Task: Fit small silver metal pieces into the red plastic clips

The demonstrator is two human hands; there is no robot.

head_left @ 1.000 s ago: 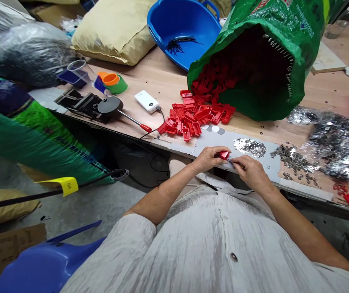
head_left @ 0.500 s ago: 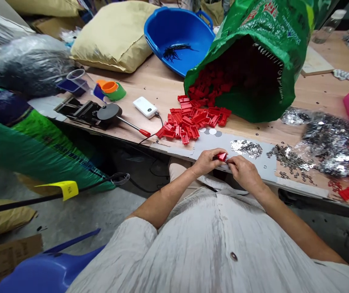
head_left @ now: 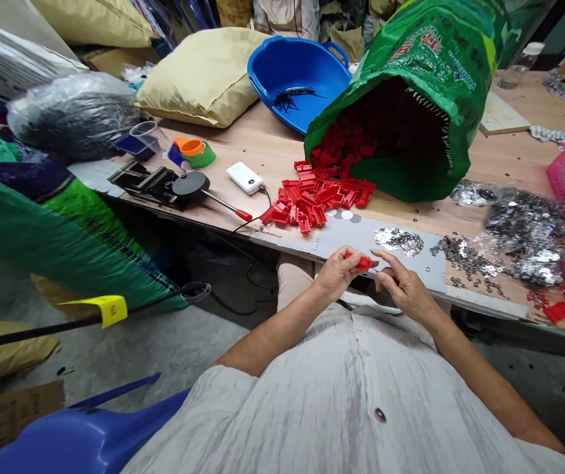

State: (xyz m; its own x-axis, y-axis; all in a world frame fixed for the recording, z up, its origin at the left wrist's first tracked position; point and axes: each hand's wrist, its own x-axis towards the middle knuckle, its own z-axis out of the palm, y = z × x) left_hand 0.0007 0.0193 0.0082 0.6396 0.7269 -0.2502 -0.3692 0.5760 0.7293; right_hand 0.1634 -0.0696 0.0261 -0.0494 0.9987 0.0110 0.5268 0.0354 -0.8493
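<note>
Presently, the left hand pinches one red piece, fingers closed; the right hand has fingers parted.

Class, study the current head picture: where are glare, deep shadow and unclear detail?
Head view: glare sparkles off the bagged metal pieces; head view: deep shadow inside the green sack; head view: the red part in the left hand is too small for detail.

The red part looks plastic — silvery pieces shiny metal, the tabletop wood.
</note>
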